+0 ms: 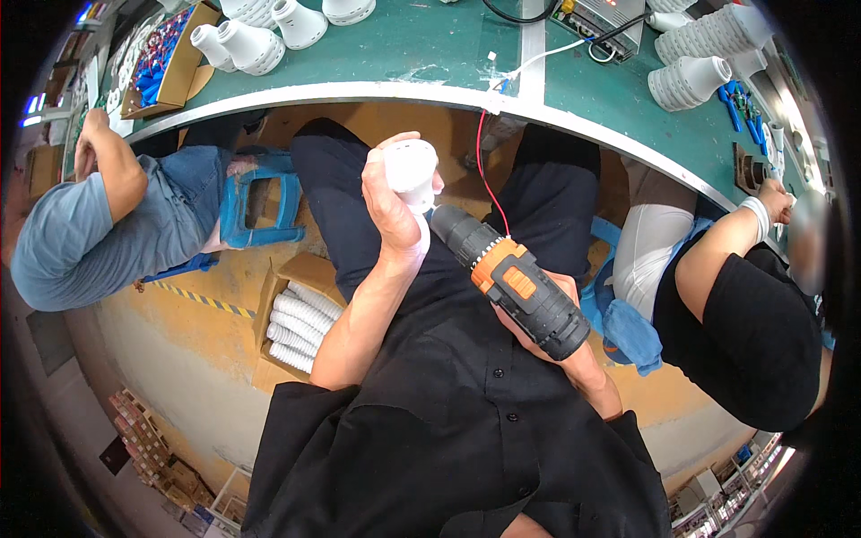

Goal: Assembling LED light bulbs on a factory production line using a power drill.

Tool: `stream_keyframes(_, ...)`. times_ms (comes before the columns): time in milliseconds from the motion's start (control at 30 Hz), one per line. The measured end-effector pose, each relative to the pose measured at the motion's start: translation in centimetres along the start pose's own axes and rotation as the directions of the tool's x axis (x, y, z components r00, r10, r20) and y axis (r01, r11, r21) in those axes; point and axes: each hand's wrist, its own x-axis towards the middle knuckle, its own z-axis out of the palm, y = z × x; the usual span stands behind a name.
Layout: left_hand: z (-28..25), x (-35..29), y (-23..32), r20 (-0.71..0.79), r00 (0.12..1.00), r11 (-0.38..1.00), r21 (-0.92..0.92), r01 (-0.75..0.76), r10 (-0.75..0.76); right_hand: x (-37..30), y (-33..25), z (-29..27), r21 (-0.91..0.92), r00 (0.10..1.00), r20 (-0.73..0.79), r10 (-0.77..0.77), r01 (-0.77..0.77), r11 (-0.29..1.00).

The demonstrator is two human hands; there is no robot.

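My left hand (393,199) is closed around a white plastic lamp housing (412,167), raised over my lap. In my right hand (563,289) is a black and orange cordless drill (513,280), its handle mostly hidden beneath the body. The drill's chuck points up and left at the lower side of the housing. Light glows at the spot between the chuck and the housing; whether the bit touches it I cannot tell. A thin red wire (482,175) hangs from the table edge and passes behind the drill.
A green table (395,49) carries stacked white housings (689,82) and a box of blue parts (154,73). A metal power unit (599,20) stands at the back. Beside my left arm, a carton (265,334) holds ribbed white parts. Co-workers sit on both sides, near blue stools (235,211).
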Motion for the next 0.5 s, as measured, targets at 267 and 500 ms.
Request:
stream_keyframes(267, -0.34, 0.29, -0.24, 0.008, 1.0, 1.0, 0.007, -0.013, 0.013, -0.14, 0.26, -0.11, -0.038, 0.999, 0.027, -0.034, 0.035, 0.999)
stream_keyframes(500, -0.52, 0.5, -0.27, 0.005, 1.0, 1.0, 0.003, -0.014, 0.014, -0.21, 0.28, -0.02, 0.046, 0.999, 0.027, 0.024, -0.025, 0.999)
